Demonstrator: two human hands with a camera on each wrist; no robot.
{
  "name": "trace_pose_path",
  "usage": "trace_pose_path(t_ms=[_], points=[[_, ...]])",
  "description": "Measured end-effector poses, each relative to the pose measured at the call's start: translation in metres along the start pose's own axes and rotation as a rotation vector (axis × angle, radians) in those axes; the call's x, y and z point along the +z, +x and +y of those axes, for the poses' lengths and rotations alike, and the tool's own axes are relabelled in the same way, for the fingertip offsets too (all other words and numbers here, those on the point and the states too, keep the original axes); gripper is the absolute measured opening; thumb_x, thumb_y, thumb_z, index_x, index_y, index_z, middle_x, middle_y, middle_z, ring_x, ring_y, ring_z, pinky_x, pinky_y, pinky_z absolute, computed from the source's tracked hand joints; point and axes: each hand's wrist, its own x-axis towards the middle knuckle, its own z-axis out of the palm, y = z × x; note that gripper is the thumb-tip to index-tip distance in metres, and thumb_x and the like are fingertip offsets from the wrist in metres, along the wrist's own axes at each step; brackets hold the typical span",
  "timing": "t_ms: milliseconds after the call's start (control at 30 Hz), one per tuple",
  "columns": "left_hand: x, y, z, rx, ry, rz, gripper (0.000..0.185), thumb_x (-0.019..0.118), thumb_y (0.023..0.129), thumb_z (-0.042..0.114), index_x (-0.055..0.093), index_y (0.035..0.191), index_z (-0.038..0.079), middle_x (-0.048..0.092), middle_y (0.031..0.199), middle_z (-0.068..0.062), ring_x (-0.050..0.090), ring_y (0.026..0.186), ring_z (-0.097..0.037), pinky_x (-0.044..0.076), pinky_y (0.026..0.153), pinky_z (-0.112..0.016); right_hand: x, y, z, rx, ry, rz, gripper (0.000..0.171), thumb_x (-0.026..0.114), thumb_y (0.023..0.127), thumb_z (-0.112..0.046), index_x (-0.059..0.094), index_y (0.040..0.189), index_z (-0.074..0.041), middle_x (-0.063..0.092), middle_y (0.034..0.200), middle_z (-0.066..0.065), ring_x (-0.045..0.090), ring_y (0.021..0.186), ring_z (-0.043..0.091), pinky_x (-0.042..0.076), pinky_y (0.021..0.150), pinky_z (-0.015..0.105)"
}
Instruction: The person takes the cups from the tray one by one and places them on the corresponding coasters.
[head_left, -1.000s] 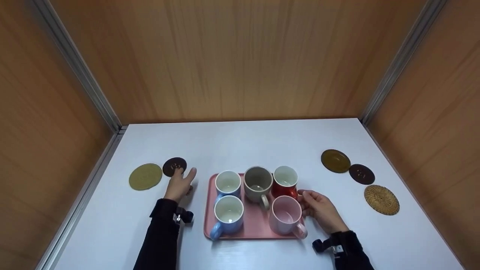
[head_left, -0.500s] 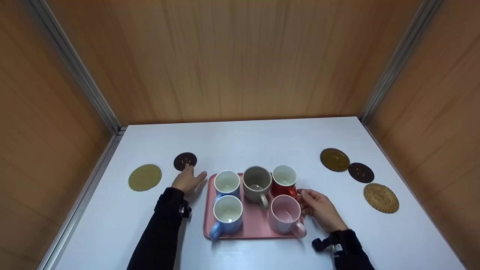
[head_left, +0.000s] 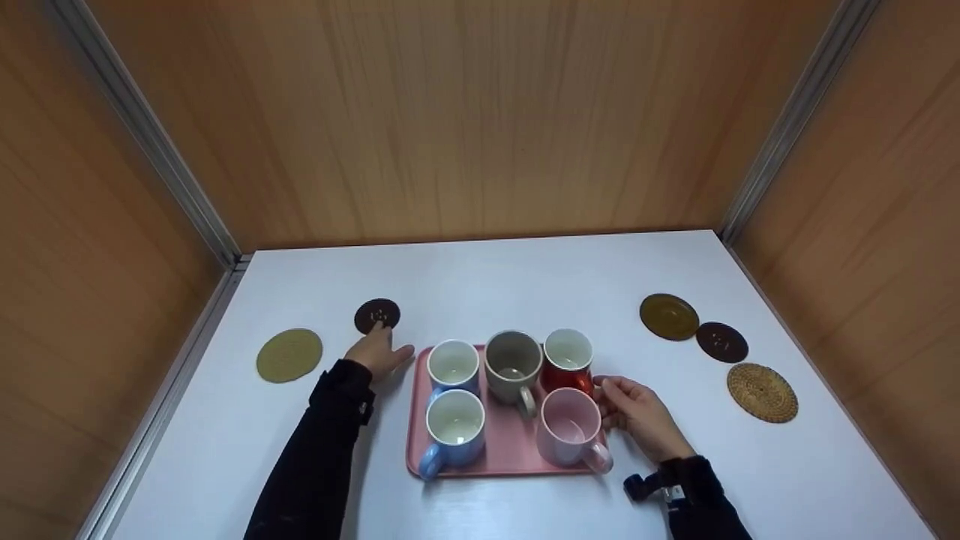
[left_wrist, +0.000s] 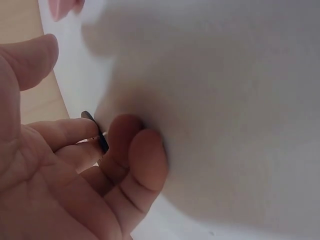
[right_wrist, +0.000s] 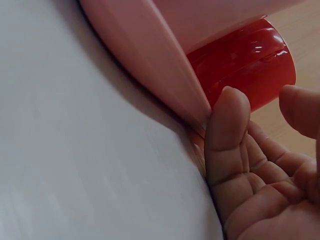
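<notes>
In the head view my left hand [head_left: 375, 354] reaches forward, a fingertip pressed on a round dark brown coaster [head_left: 377, 313] lying on the white table. In the left wrist view its index and middle fingers extend to the thin dark coaster [left_wrist: 92, 120]; the thumb stands apart and the other fingers bend inward. My right hand [head_left: 641, 420] rests on the table at the right side of a pink tray [head_left: 510, 454], bent fingers right at its rim, holding nothing. Close by its thumb stands a red mug [right_wrist: 252, 65], with a pink mug [head_left: 570, 429] nearer me.
Two blue mugs, a back one [head_left: 453, 367] and a front one [head_left: 456, 429], and a grey mug [head_left: 514, 367] share the tray. A green coaster [head_left: 289, 355] lies left. At right are an olive coaster [head_left: 669, 316], a dark coaster [head_left: 722, 342] and a woven coaster [head_left: 762, 392].
My left hand has slid the dark coaster right and away from me, off the green coaster's side. The right hand and the tray have stayed put.
</notes>
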Motion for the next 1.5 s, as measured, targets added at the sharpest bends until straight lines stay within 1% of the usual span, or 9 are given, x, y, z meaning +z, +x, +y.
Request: trace_pose_path(t_ms=[333,567,767,900,1033,1200,1300,1333,1500], points=[[-0.002,0.008,0.007,0.015,0.016,-0.011,0.083,0.058,0.107,0.044,0.029,0.163,-0.010,0.016,0.174,-0.031,0.032,0.158,-0.049,0.030,0.130,-0.058,0.000,0.001,0.000,-0.011,-0.009,0.009,0.053,0.062,0.109,-0.044,0.060,0.144,-0.005,0.071,0.112,0.005,0.064,0.095,0.021,0.060,0.080,0.027],[0.003,0.016,0.013,0.061,0.045,0.011,0.077,0.060,0.106,0.039,0.037,0.158,-0.012,0.020,0.172,-0.035,0.037,0.155,-0.050,0.033,0.128,-0.058,0.002,0.000,0.001,-0.002,-0.017,0.001,0.055,0.062,0.108,-0.044,0.058,0.147,-0.004,0.072,0.113,0.005,0.065,0.095,0.020,0.060,0.081,0.027],[0.006,0.012,0.022,0.060,0.073,0.047,0.073,0.057,0.108,0.036,0.037,0.159,-0.012,0.016,0.170,-0.041,0.043,0.150,-0.053,0.039,0.124,-0.059,0.002,0.000,0.002,0.007,-0.016,-0.003,0.055,0.062,0.108,-0.045,0.059,0.147,-0.006,0.072,0.113,0.004,0.065,0.096,0.020,0.060,0.081,0.027],[0.004,0.010,0.028,0.048,0.077,0.046,0.073,0.056,0.108,0.037,0.035,0.160,-0.010,0.015,0.170,-0.041,0.045,0.149,-0.054,0.040,0.124,-0.059,0.001,0.000,0.002,0.004,-0.006,-0.001,0.054,0.062,0.108,-0.045,0.059,0.145,-0.005,0.071,0.111,0.003,0.064,0.095,0.019,0.060,0.080,0.027],[0.005,0.017,0.032,0.023,0.070,0.030,0.077,0.056,0.108,0.041,0.033,0.162,-0.008,0.013,0.171,-0.040,0.044,0.150,-0.053,0.040,0.124,-0.058,0.000,0.001,0.002,0.006,0.000,0.009,0.054,0.063,0.107,-0.045,0.060,0.144,-0.006,0.071,0.111,0.004,0.064,0.095,0.020,0.059,0.080,0.027],[0.012,0.031,0.033,-0.008,0.081,0.024,0.086,0.055,0.107,0.051,0.030,0.164,-0.008,0.013,0.171,-0.039,0.049,0.147,-0.051,0.044,0.121,-0.057,0.000,0.000,0.003,0.013,-0.001,0.008,0.055,0.063,0.108,-0.045,0.059,0.146,-0.006,0.072,0.113,0.004,0.064,0.095,0.020,0.060,0.081,0.027],[0.015,0.039,0.032,-0.015,0.096,0.039,0.089,0.056,0.103,0.054,0.032,0.163,-0.007,0.016,0.171,-0.039,0.056,0.140,-0.052,0.051,0.114,-0.058,0.000,-0.001,0.003,0.010,-0.004,0.000,0.055,0.062,0.108,-0.044,0.058,0.147,-0.005,0.072,0.113,0.004,0.064,0.096,0.019,0.059,0.081,0.027],[0.019,0.044,0.029,-0.012,0.098,0.048,0.090,0.056,0.102,0.055,0.033,0.163,-0.007,0.017,0.171,-0.039,0.058,0.137,-0.052,0.052,0.111,-0.058,0.000,-0.001,0.003,0.005,-0.006,-0.001,0.055,0.062,0.109,-0.044,0.058,0.146,-0.005,0.072,0.112,0.003,0.064,0.095,0.019,0.059,0.080,0.027],[0.015,0.045,0.030,-0.014,0.041,0.026,0.092,0.060,0.097,0.050,0.030,0.165,-0.004,0.011,0.174,-0.037,0.058,0.138,-0.051,0.051,0.111,-0.060,0.001,0.000,0.003,-0.024,-0.012,-0.009,0.054,0.061,0.110,-0.042,0.058,0.145,-0.002,0.071,0.110,0.002,0.064,0.093,0.017,0.059,0.078,0.026]])
